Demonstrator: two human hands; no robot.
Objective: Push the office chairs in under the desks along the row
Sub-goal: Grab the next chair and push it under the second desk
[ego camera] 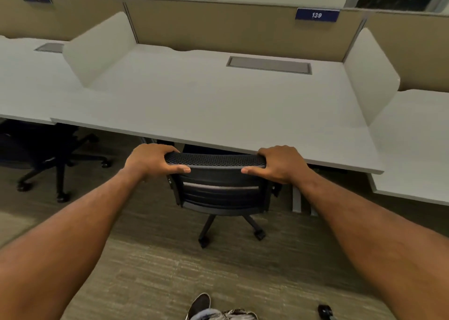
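A black mesh-backed office chair (220,193) stands in front of me at the white desk (206,100) marked 139. Its seat is hidden under the desktop and the backrest top sits at the desk's front edge. My left hand (151,160) grips the left end of the backrest's top rail. My right hand (279,164) grips the right end, thumbs on my side of the rail. Two of the chair's castor legs show on the carpet below.
A second black office chair (43,154) stands under the neighbouring desk at the left, its base sticking out. White side dividers (97,49) and tan back panels separate the desks. A grey desk leg (297,200) stands right of the chair. My shoe (199,305) is on the carpet.
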